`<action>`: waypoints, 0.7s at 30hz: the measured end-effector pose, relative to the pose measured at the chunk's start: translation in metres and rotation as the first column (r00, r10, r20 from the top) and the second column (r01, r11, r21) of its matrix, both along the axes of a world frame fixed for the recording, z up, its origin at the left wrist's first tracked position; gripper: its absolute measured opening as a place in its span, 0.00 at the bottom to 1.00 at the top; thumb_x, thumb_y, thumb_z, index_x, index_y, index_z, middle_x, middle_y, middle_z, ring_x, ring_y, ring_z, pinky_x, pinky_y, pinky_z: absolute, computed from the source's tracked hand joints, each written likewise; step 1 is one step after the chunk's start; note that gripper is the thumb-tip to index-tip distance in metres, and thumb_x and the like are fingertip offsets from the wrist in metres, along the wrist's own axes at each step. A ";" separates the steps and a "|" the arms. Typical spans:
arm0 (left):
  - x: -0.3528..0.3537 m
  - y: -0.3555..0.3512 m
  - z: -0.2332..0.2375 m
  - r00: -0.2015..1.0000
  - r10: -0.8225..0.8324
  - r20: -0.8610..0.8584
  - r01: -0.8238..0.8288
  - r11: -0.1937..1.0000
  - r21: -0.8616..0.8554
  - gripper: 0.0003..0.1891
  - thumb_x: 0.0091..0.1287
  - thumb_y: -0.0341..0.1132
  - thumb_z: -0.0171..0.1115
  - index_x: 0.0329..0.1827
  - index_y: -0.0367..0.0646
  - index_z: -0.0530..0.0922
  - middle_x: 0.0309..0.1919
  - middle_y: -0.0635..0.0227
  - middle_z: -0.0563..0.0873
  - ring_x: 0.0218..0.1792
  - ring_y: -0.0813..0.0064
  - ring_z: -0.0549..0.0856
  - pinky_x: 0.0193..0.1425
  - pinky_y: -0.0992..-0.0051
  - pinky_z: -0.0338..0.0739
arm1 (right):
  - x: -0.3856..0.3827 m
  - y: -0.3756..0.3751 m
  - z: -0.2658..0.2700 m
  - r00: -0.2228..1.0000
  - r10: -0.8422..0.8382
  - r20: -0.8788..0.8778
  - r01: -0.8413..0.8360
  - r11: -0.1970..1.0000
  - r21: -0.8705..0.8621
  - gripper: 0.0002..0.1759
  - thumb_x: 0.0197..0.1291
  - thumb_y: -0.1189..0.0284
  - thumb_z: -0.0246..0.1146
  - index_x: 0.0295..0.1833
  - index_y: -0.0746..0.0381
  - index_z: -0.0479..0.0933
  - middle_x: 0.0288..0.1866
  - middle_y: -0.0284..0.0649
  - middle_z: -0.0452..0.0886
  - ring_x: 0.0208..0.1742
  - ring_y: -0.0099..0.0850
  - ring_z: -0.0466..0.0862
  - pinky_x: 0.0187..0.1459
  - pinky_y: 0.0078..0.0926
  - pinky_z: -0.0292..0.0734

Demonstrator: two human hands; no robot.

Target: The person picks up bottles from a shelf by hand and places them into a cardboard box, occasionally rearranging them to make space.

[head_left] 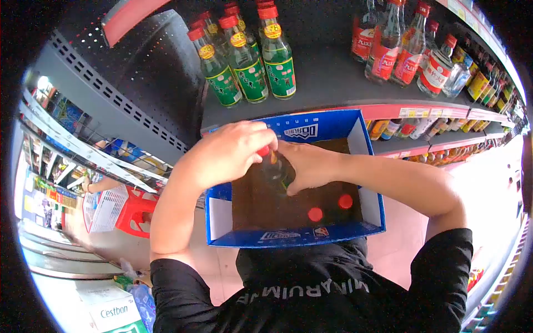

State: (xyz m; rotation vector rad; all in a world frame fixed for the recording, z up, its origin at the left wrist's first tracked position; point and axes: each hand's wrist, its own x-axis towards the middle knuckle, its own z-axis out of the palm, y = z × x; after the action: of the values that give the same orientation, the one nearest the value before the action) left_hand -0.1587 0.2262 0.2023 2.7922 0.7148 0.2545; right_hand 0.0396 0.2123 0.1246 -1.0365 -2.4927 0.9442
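Note:
A bottle with a red cap (275, 171) is held over a blue cardboard box (294, 237). My left hand (237, 150) is closed around the bottle's top at the red cap. My right hand (307, 165) wraps round the bottle's body from the right. Inside the box, towards its near right corner, stand two bottles whose red caps (315, 214) show; their bodies are dark and hard to make out. The box is in front of my body, against the shelf edge.
Green-labelled bottles (250, 77) stand on the dark shelf (322, 72) beyond the box. Red-labelled bottles (383, 60) stand at the right. A perforated metal panel (111, 83) is at the left. A red stool (136, 211) and a white basket (105, 208) are at the lower left, near another person's arm.

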 end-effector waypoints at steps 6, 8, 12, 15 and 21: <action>0.014 0.005 0.024 0.996 -0.018 0.088 0.008 0.994 0.109 0.12 0.53 0.24 0.64 0.41 0.39 0.75 0.37 0.58 0.79 0.43 0.54 0.79 0.48 0.61 0.74 | 0.005 -0.003 0.018 0.963 -0.170 -0.209 0.191 0.978 0.086 0.39 0.44 0.61 0.73 0.58 0.69 0.65 0.57 0.57 0.73 0.60 0.51 0.73 0.62 0.39 0.69; 0.019 0.005 0.027 0.991 -0.061 0.120 0.045 0.991 0.129 0.12 0.54 0.23 0.63 0.41 0.39 0.75 0.38 0.59 0.79 0.45 0.55 0.79 0.49 0.63 0.74 | 0.008 -0.006 0.029 0.947 -0.198 -0.254 0.234 0.965 0.119 0.31 0.50 0.63 0.69 0.55 0.70 0.68 0.52 0.58 0.76 0.57 0.52 0.76 0.59 0.39 0.71; 0.026 0.008 0.036 0.969 -0.185 0.166 0.158 0.974 0.165 0.11 0.54 0.21 0.61 0.40 0.39 0.75 0.40 0.61 0.79 0.46 0.58 0.79 0.52 0.66 0.73 | 0.021 -0.006 0.047 0.931 -0.183 -0.317 0.233 0.964 0.128 0.25 0.49 0.62 0.70 0.45 0.70 0.74 0.40 0.57 0.81 0.47 0.53 0.81 0.50 0.41 0.75; 0.037 0.007 0.045 0.921 -0.201 0.334 0.128 0.965 0.229 0.12 0.54 0.20 0.61 0.41 0.40 0.76 0.42 0.62 0.80 0.48 0.59 0.79 0.52 0.67 0.74 | 0.034 -0.004 0.065 0.945 -0.209 -0.252 0.281 0.913 0.297 0.24 0.49 0.62 0.70 0.44 0.70 0.74 0.40 0.57 0.81 0.45 0.52 0.82 0.48 0.42 0.76; 0.034 -0.012 0.039 0.849 -0.109 0.517 -0.146 0.892 0.428 0.16 0.54 0.27 0.66 0.46 0.44 0.76 0.40 0.60 0.80 0.43 0.61 0.81 0.49 0.68 0.78 | 0.082 -0.005 0.122 0.812 -0.326 -0.483 0.438 0.888 0.138 0.19 0.51 0.65 0.71 0.43 0.67 0.77 0.34 0.42 0.83 0.36 0.27 0.83 0.39 0.28 0.78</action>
State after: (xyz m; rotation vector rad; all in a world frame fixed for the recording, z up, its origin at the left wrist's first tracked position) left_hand -0.1246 0.2141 0.2411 2.8891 0.5930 1.2979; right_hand 0.1215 0.2070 0.2467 -1.0456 -1.8614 0.6385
